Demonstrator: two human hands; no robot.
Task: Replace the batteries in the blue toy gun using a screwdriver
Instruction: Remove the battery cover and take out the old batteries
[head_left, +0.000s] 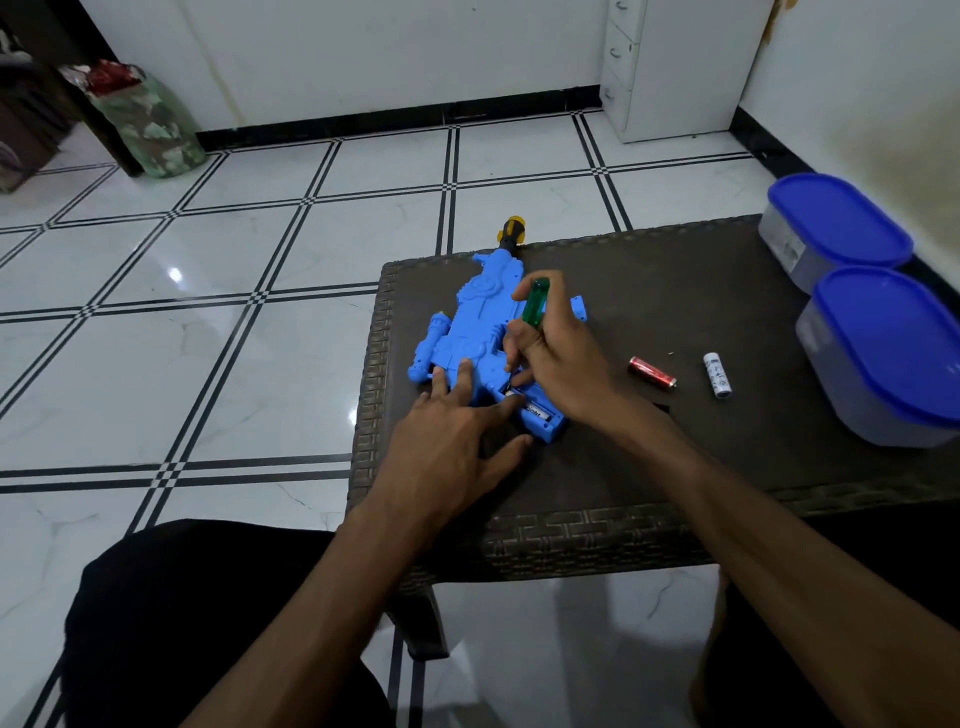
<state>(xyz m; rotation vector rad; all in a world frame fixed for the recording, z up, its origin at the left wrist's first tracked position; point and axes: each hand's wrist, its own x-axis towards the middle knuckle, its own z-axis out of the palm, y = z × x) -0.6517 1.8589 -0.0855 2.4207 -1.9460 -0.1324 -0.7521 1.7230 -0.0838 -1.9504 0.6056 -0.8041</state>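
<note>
While the blue plastic toy gun (478, 332) lies flat on the woven-textured brown table (649, 467), my left hand (452, 431) presses it with fingers spread, and my right hand (550, 353) grips the translucent green screwdriver (531, 306) upright. Two cylindrical batteries, red (652, 372) and white (718, 375), lie nearby.

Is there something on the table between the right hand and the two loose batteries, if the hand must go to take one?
Nothing visible. Bare table lies between the right hand and the red battery; the white battery lies beyond it. However, that hand holds the green screwdriver.
</note>
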